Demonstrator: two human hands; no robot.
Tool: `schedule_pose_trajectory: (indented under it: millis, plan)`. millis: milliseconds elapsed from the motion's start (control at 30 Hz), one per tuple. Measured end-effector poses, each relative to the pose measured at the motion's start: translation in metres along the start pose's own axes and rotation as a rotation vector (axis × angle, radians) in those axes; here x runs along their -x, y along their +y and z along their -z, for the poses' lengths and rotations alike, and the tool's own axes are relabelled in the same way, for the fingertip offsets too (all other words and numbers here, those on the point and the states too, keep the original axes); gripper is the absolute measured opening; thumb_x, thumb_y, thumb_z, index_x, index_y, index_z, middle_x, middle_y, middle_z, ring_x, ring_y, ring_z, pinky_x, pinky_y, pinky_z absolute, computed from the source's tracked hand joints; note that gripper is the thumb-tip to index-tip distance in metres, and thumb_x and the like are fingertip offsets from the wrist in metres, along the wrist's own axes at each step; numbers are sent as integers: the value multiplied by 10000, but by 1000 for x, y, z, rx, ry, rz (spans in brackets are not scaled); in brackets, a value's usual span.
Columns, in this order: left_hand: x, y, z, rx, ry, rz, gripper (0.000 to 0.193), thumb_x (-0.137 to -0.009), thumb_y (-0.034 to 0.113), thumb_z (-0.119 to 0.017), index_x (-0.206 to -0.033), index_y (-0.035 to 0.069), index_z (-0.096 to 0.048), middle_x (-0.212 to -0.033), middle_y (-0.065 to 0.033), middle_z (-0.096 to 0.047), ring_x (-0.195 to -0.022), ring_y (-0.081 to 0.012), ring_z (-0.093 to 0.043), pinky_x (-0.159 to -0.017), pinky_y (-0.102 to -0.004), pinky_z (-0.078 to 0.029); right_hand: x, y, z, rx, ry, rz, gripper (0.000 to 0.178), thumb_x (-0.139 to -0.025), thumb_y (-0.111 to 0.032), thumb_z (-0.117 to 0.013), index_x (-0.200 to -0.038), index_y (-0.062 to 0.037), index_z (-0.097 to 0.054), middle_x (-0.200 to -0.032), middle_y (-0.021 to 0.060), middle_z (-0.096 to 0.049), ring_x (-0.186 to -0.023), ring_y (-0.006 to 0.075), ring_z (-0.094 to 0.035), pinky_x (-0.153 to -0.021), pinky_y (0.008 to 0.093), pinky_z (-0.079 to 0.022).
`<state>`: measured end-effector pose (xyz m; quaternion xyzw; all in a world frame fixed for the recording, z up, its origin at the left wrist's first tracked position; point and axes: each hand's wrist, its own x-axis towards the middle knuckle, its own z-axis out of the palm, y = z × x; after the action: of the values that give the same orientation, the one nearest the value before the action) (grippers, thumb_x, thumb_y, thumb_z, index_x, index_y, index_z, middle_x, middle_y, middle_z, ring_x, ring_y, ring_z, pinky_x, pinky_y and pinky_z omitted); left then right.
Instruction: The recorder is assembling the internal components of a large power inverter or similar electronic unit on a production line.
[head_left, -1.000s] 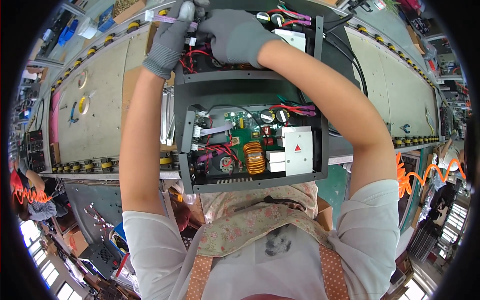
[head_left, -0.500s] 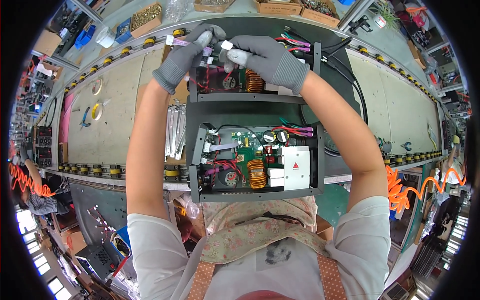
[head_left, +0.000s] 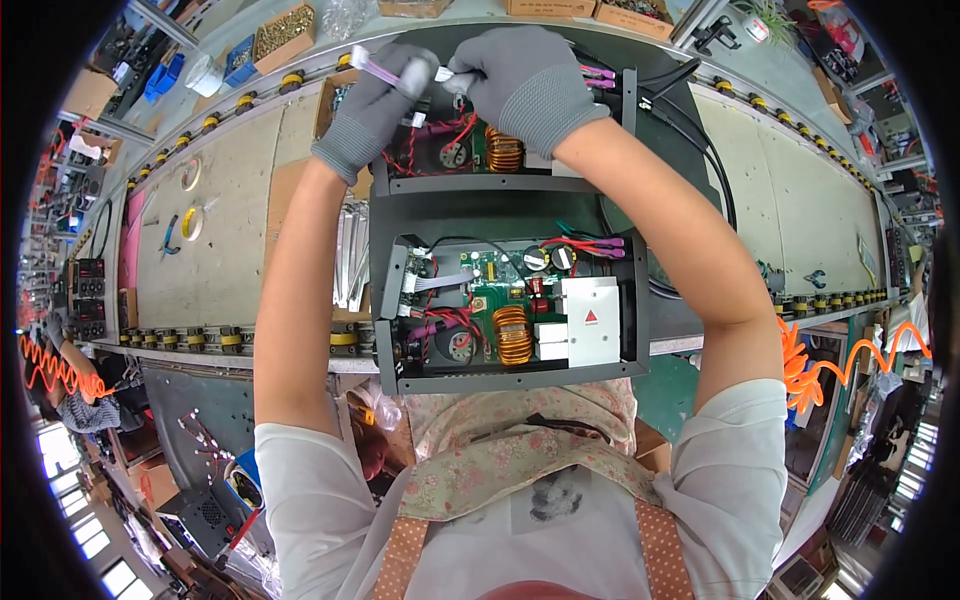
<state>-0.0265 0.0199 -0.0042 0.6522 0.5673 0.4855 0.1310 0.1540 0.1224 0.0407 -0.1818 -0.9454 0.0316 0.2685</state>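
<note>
Workshop clutter rings a long pale worktop (head_left: 235, 280) edged with yellow rollers (head_left: 230, 340), and a bundle of silver strips (head_left: 352, 268) lies on it left of the two dark cases. Above the far case's left end, the gloved left hand (head_left: 372, 115) has its fingers curled around a purple-and-white ribbon cable (head_left: 376, 67), whose pale end sticks out past the glove; the thumb is blurred. That cable should be light and limp, bending anywhere, so it is best held close behind its plug rather than by the loose strands. Just to its right, the gloved right hand (head_left: 528, 80) seems to pinch a small white connector (head_left: 443, 74), likely stiff, smooth plastic that could slip in knit gloves; gripping the housing by its sides would spare the thin wires. Under both hands sits the far case (head_left: 490, 184), probably heavy with its copper coil (head_left: 505, 150) and best lifted by its metal walls. Nearer the person rests the near case (head_left: 520, 381), untouched, its green circuit board (head_left: 485, 300) looking fragile.
</note>
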Motion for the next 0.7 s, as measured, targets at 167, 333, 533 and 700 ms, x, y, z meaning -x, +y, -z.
schedule_pose_trajectory:
  millis: [167, 333, 533, 700]
  plan:
    - [1, -14, 1, 395, 26, 193, 398, -1027, 415, -459, -1191, 80, -601, -992, 14, -579, -941, -86, -506, -876, -252, -424, -8, -17, -13, 56, -414, -39, 199, -814, -320, -680, -903, -159, -756, -852, 79, -709, -829, 281, -682, -779, 404, -541]
    - [3, -24, -1, 362, 18, 241, 490, -1004, 484, -458, -1255, 77, -567, -1021, 1, -577, -951, -99, -528, -877, -257, -440, -8, -16, -42, -31, -447, -42, 205, -816, -324, -688, -916, -158, -754, -859, 96, -705, -851, 293, -678, -784, 409, -540]
    - [10, -30, -2, 325, 70, 280, 504, -1003, 491, -466, -1229, 71, -628, -1065, -38, -637, -990, -120, -553, -936, -280, -431, -13, -17, -55, 54, -389, 100, 217, -807, -308, -688, -945, -149, -740, -893, 97, -691, -864, 303, -665, -772, 429, -539]
    - [7, -25, -4, 345, 53, 227, 500, -1001, 490, -470, -1227, 67, -612, -1049, -26, -628, -967, -110, -557, -906, -270, -447, -7, -16, -54, 100, -365, 141, 210, -816, -296, -673, -949, -144, -731, -886, 91, -682, -859, 303, -661, -771, 437, -540]
